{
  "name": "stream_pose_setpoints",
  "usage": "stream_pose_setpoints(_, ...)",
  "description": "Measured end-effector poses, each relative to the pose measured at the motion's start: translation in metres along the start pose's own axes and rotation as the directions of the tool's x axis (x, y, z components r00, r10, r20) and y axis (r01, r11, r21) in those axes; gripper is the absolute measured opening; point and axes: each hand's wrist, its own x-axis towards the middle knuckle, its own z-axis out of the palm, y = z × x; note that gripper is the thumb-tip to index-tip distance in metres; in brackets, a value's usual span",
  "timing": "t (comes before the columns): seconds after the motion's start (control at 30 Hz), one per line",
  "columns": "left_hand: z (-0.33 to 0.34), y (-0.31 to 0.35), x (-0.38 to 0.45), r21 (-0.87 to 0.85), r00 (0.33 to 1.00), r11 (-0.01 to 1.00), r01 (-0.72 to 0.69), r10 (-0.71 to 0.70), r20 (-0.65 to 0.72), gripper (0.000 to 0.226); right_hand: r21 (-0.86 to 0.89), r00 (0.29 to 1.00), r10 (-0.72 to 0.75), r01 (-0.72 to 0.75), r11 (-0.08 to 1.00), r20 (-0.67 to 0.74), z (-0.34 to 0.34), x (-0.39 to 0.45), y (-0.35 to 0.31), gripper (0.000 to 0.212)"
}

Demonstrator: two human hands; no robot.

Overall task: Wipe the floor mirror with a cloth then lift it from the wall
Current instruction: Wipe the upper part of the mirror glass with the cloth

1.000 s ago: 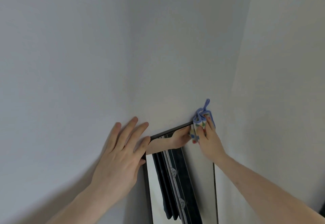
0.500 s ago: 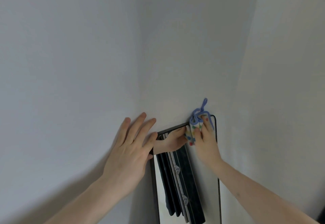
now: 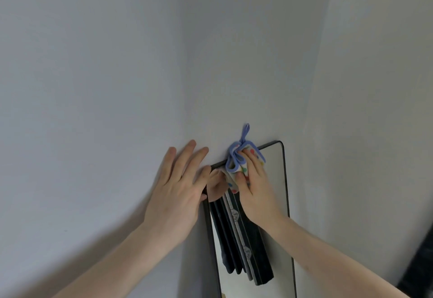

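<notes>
Head view shows the wiping step: the right hand (image 3: 254,187) pinches the bunched cloth (image 3: 239,162) against the floor mirror (image 3: 274,194) leaning on the wall's top edge, left hand (image 3: 178,194) spread flat steadying its corner; next, wipe downward.

pale wall (image 3: 117,87), dark object (image 3: 419,258) lower right
</notes>
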Motion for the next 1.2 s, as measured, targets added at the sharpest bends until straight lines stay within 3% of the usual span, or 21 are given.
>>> stream_pose_setpoints(0.13,0.0,-0.001,0.0,-0.013,1.0,1.0,-0.002,0.002,-0.003,0.062,0.026,1.0,0.008,-0.008,1.0,0.015,0.008,-0.008,-0.018,0.046)
stream_pose_setpoints(0.3,-0.001,-0.001,0.001,-0.038,1.0,0.999,0.001,-0.001,-0.017,0.074,0.2,0.996,0.01,-0.027,0.98,0.087,0.014,-0.022,-0.032,0.046)
stream_pose_setpoints(0.53,0.004,-0.001,-0.001,-0.011,1.0,1.0,-0.005,0.005,-0.006,0.062,0.108,0.998,0.038,-0.044,0.993,0.058,0.009,-0.007,0.01,0.059)
stream_pose_setpoints(0.73,0.008,0.0,0.001,-0.006,1.0,1.0,-0.002,0.002,-0.021,0.062,0.009,0.977,0.21,-0.21,0.978,-0.032,-0.004,0.033,0.065,0.065)
stream_pose_setpoints(0.83,0.008,0.0,0.001,-0.012,1.0,1.0,0.004,-0.004,-0.028,0.064,0.053,0.971,0.2,-0.195,0.979,-0.134,-0.015,0.059,0.089,0.056)
stream_pose_setpoints(1.07,0.008,0.003,0.002,-0.019,1.0,1.0,0.015,-0.015,-0.017,0.066,0.225,0.891,0.381,-0.329,0.917,-0.247,-0.03,0.098,0.146,0.051)
stream_pose_setpoints(1.2,0.008,0.004,0.003,-0.01,1.0,1.0,0.019,-0.019,-0.007,0.066,0.113,0.865,0.487,-0.475,0.873,-0.123,-0.021,0.083,0.129,0.067)
